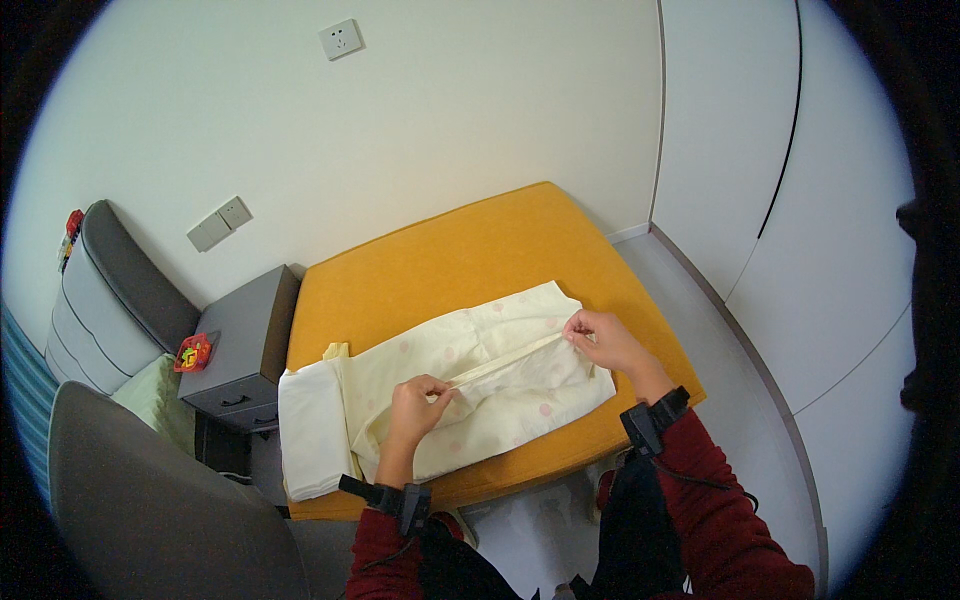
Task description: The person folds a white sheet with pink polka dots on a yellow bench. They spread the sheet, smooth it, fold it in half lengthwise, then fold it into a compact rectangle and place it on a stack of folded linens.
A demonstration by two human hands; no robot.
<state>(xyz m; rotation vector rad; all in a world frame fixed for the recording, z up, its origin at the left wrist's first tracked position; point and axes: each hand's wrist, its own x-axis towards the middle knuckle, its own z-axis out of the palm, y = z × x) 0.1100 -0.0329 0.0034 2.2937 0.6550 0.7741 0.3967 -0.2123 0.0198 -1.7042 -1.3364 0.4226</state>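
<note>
A pale yellow cloth (pixel 480 335) with faint pink dots lies spread on a mustard-yellow padded bench (pixel 430 255). I cannot tell what kind of item the cloth is. My left hand (pixel 415 405) pinches a raised fold near the cloth's middle. Toward the far right end, my right hand (pixel 600 342) pinches the same fold, which runs fairly straight between the two hands. The cloth below the fold is wrinkled. At its left end lies a flat white folded piece (pixel 312 430); whether it belongs to the yellow cloth is unclear.
Left of the bench stands a grey bedside cabinet (pixel 245 325) with a small red basket (pixel 194 352) on top. A grey upholstered piece (pixel 150 490) curves up at lower left. The wall (pixel 480 110) rises behind the bench, and white cabinet doors (pixel 800 220) stand at right.
</note>
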